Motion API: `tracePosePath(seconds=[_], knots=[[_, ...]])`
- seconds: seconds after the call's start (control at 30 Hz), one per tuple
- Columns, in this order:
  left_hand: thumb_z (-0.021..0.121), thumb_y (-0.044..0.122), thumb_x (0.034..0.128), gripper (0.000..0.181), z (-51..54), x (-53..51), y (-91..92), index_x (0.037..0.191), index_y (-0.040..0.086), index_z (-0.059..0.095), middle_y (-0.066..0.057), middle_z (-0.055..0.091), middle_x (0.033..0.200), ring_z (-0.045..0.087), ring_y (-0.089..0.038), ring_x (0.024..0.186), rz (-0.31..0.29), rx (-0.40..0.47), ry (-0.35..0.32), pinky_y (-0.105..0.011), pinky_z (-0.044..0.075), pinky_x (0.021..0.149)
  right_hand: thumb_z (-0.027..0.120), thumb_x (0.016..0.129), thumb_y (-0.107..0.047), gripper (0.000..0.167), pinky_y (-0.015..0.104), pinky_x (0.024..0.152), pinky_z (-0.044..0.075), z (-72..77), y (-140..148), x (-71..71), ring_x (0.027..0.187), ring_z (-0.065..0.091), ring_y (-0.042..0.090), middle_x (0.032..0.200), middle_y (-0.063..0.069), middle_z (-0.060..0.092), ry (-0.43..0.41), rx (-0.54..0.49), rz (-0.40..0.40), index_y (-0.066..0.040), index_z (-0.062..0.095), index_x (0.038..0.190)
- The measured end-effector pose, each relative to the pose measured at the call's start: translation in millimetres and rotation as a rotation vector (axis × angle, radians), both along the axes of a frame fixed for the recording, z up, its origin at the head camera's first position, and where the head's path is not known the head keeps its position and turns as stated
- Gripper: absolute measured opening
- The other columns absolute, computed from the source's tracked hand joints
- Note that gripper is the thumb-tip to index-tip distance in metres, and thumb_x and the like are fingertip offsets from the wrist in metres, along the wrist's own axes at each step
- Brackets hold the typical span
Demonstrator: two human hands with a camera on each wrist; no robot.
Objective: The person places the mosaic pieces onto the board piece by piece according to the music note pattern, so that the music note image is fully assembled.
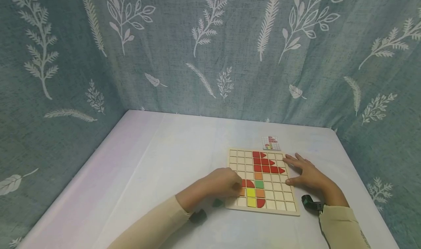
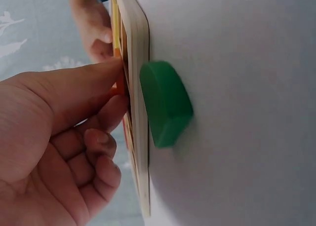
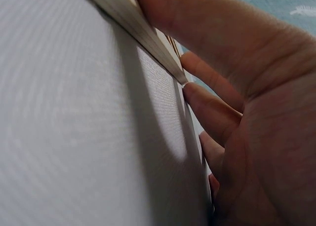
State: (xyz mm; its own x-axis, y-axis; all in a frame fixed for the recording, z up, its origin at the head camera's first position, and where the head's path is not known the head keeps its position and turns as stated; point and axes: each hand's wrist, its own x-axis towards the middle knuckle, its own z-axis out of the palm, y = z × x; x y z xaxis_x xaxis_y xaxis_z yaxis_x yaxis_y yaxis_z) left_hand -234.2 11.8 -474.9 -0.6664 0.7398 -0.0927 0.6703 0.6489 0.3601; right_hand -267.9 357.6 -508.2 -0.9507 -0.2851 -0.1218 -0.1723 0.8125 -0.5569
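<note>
A wooden grid board lies on the white table. Red, orange, yellow and green tiles fill part of its cells, among them a row of red squares with a pointed end. Over the board's left edge my left hand pinches an orange tile between thumb and forefinger, low at a cell; its other fingers are curled. My right hand rests at the right edge with fingers spread, the thumb touching the rim. Beside the left edge sits a loose green piece with a rounded end, partly under the left hand in the head view.
Behind the board lies a small card printed with a similar coloured pattern. A black device with a cable is by the right wrist, and a dark object is under the left wrist. Patterned teal curtains enclose the table's back and sides.
</note>
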Motion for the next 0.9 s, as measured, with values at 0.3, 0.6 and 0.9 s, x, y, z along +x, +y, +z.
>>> tracePosePath(seconds=[0.3, 0.6, 0.9], knots=[[0.080, 0.025, 0.0809, 0.008, 0.4, 2.2, 6.2, 0.083, 0.023, 0.072, 0.018, 0.055, 0.067, 0.048, -0.007, 0.064, 0.021, -0.010, 0.019, -0.021, 0.042, 0.063, 0.083, 0.061, -0.057, 0.105, 0.068, 0.106, 0.001, -1.4, 1.5, -1.0, 0.143, 0.002, 0.045, 0.156, 0.015, 0.026, 0.008, 0.011, 0.005, -0.009, 0.044, 0.146], [0.075, 0.014, 0.0852, 0.008, 1.2, 0.1, 2.7, 0.089, 0.021, 0.075, 0.018, 0.062, 0.075, 0.053, -0.004, 0.069, -0.013, 0.066, -0.007, -0.018, 0.046, 0.071, 0.083, 0.062, -0.057, 0.105, 0.073, 0.102, 0.003, 0.0, 1.4, 0.0, 0.142, 0.002, 0.048, 0.157, 0.015, 0.023, 0.000, 0.018, -0.021, -0.011, 0.042, 0.147], [0.073, 0.013, 0.0875, 0.011, 0.9, 3.3, 9.2, 0.092, 0.023, 0.076, 0.018, 0.063, 0.080, 0.053, -0.002, 0.071, -0.006, 0.053, -0.036, -0.017, 0.047, 0.076, 0.082, 0.061, -0.059, 0.107, 0.073, 0.102, 0.003, -2.1, -0.6, -0.9, 0.142, 0.002, 0.049, 0.158, 0.016, 0.022, -0.011, 0.024, -0.029, -0.012, 0.042, 0.148]])
